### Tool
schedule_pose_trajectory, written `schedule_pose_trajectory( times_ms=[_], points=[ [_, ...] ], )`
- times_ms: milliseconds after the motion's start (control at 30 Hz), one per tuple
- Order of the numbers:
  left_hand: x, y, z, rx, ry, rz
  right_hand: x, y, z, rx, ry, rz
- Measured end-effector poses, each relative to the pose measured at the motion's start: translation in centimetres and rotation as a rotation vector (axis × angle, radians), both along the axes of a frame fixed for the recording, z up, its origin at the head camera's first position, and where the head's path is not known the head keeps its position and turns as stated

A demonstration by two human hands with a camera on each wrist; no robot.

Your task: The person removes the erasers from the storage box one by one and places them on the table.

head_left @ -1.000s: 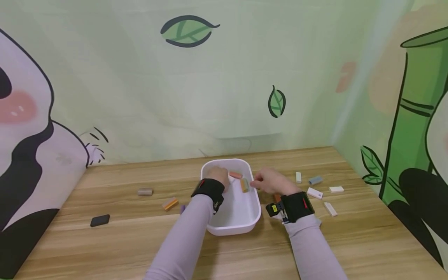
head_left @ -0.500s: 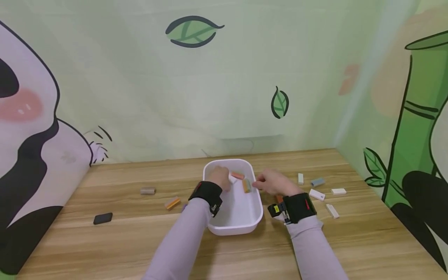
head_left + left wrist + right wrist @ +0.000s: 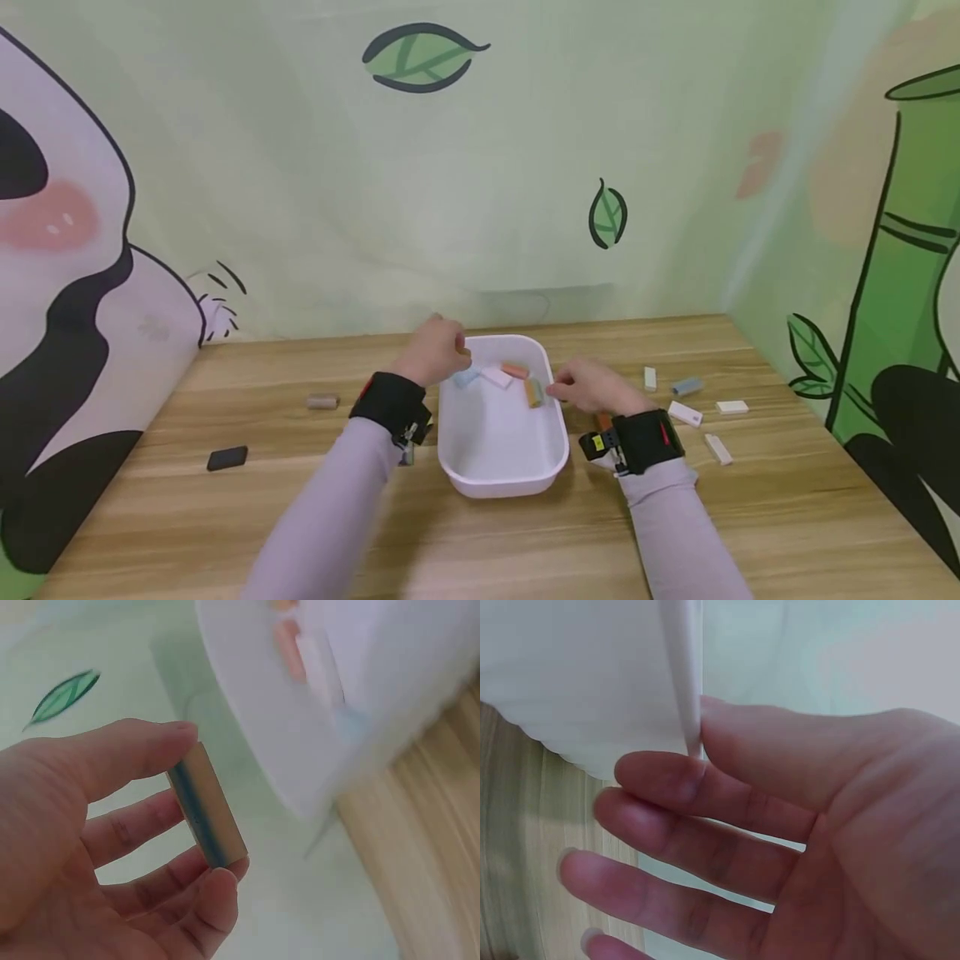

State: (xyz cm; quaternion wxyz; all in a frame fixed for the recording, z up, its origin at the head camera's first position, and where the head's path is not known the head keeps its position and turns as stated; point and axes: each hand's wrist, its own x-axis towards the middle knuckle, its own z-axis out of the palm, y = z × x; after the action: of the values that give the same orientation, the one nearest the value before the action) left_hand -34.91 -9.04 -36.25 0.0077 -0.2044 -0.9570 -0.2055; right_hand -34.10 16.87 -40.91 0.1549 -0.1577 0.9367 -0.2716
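Observation:
My left hand (image 3: 435, 350) is raised over the back left rim of a white plastic tub (image 3: 504, 487). Between its thumb and fingers it grips a small tan eraser with a blue stripe (image 3: 214, 806). Inside the tub lie an orange eraser (image 3: 515, 370), a white one (image 3: 496, 377), a yellow-and-green one (image 3: 533, 393) and a pale blue one (image 3: 465, 379). At the tub's right side, my right hand (image 3: 600, 387) pinches the rim, with its thumb on one face and its forefinger at the other in the right wrist view.
On the left of the wooden table are a black block (image 3: 227, 458) and a grey-brown block (image 3: 322, 402). Several white blocks lie right of the tub, one of them marked (image 3: 686, 414), with a blue-grey block (image 3: 687, 386) among them. A printed cloth (image 3: 547, 167) stands behind.
My left hand has risen out of the tub and moved left to its rim, uncovering the white and pale blue erasers. The right hand stays on the rim. The view has shifted slightly.

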Motion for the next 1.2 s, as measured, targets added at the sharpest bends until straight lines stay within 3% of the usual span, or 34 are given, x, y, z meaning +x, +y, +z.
schedule_pose_trajectory(
  times_ms=[133, 267, 433, 633, 833, 1200],
  points=[
    [1.2, -2.9, 0.5, 0.039, -0.006, 0.055, 0.0, 0.0, 0.1, 0.011, 0.008, 0.006],
    [2.4, -6.2, 0.0, 0.063, -0.039, 0.113, 0.0, 0.0, 0.1, 0.019, 0.021, 0.022],
    [3.8, -10.5, -1.8, 0.073, -0.068, 0.163, -0.1, 0.1, 0.2, 0.018, 0.019, 0.023],
    [5.7, -14.4, -4.9, 0.03, -0.05, 0.219, -0.1, 0.0, 0.1, 0.019, 0.005, 0.02],
    [6.8, -16.7, -7.2, 0.013, -0.096, 0.279, 0.0, -0.1, 0.2, 0.02, 0.001, 0.006],
    [7.5, -18.1, -8.7, -0.008, -0.058, 0.273, 0.1, -0.1, 0.2, 0.019, 0.011, 0.008]
  ],
)
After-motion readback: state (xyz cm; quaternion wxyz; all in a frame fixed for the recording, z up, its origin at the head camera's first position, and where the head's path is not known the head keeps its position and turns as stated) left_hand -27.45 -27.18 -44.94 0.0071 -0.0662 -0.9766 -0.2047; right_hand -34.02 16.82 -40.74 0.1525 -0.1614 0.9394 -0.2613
